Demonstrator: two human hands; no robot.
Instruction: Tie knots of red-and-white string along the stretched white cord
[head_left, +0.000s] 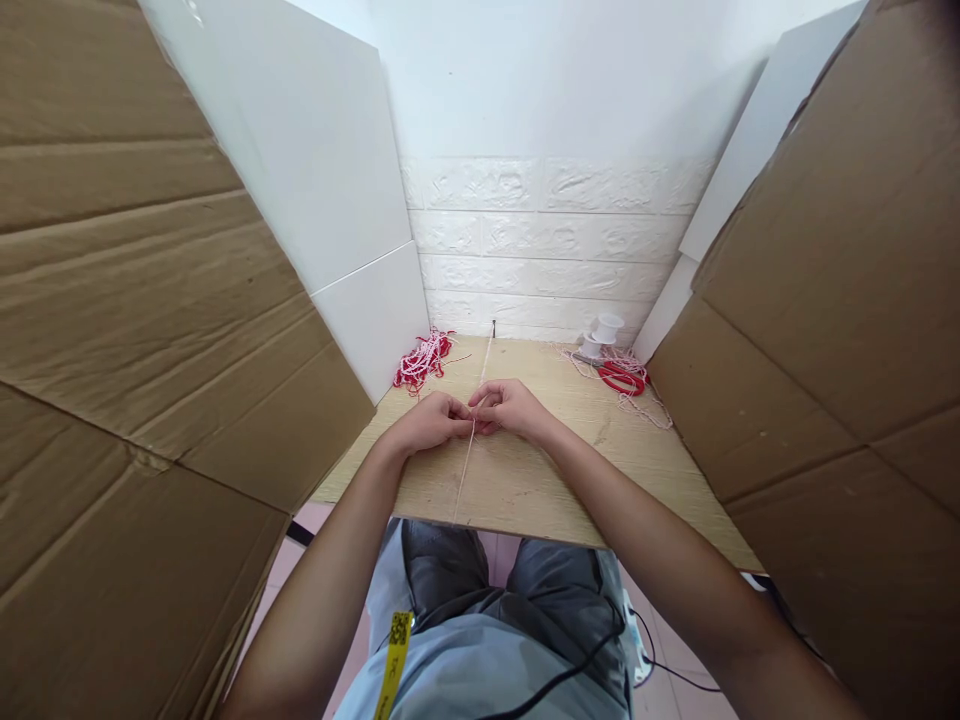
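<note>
My left hand [430,422]: thumb and fingers drawn into a narrow pinch on the cord; if it pulls harder than its partner, the line bows sideways.
My right hand [517,407]: also pinched narrow on the cord, its tips meeting the left ones; crowded fingertips could block my view and make me catch the wrong strand.
Thin pale taut-looking cord [466,465]: between my fingertips, running away from my hands to the wall and back toward my body; too much tug could snap it or jerk it loose.
Pink bit at my fingertips: too small and covered to tell whether it is a knot or a separate strand; a slack pinch might let it slip or twist.
Small dark hook-like fitting [494,328]: beyond my hands, at the cord's far end; a weak hold there could drop the tension.
Tangled red and pale-pink yarn heap [426,361]: beyond my left hand; one strand drawn carelessly may drag up a snarl.
Red-handled scissors [622,378]: well right of my right hand, among loose pale-pink strands [646,408]; lifting them hastily might snag those threads or tip the white plastic spools [604,335] beside them.
</note>
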